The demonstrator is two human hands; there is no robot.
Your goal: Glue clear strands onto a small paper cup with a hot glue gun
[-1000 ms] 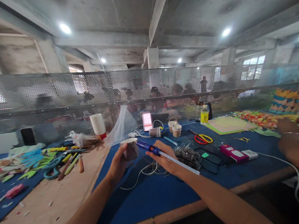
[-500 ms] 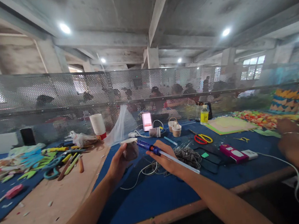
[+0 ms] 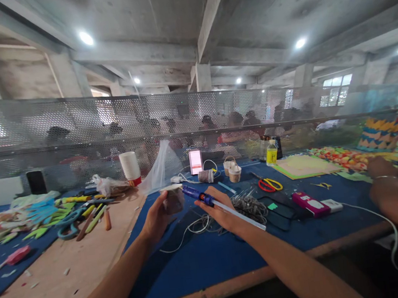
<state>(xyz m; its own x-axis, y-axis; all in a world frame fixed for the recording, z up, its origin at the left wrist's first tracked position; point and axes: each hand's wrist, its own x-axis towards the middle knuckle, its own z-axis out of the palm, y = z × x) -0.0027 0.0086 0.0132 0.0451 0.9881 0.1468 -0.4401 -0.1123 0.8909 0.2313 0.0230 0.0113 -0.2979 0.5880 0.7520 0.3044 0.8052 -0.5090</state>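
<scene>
- Two bare hands work above a blue-covered desk (image 3: 192, 271); compared with a second ago, their pose is almost unchanged.
- The left hand (image 3: 156, 216) pinches a small, greyish-brown cup-shaped piece (image 3: 174, 202) with a pale, flat top, thumb and fingers curled around its left side.
- The right hand (image 3: 221, 208) is wrapped around a blue glue tool (image 3: 192, 194), a translucent stick (image 3: 243, 219) running out of its back, over the wrist.
- The tool's tip stays aimed at the piece's upper right edge; whether they touch is too small to tell. With so little movement, the work seems to be at the same spot, calling for steadiness.
- The piece is held up just left of the tool, between the two hands.
- Beyond the right hand lies a tangle of grey cord (image 3: 252, 210); further back are a spool (image 3: 205, 176) and a little handled basket (image 3: 235, 173).
- To the right, well apart, are red-and-yellow scissors (image 3: 270, 185) and a neighbour's hand (image 3: 383, 169).
</scene>
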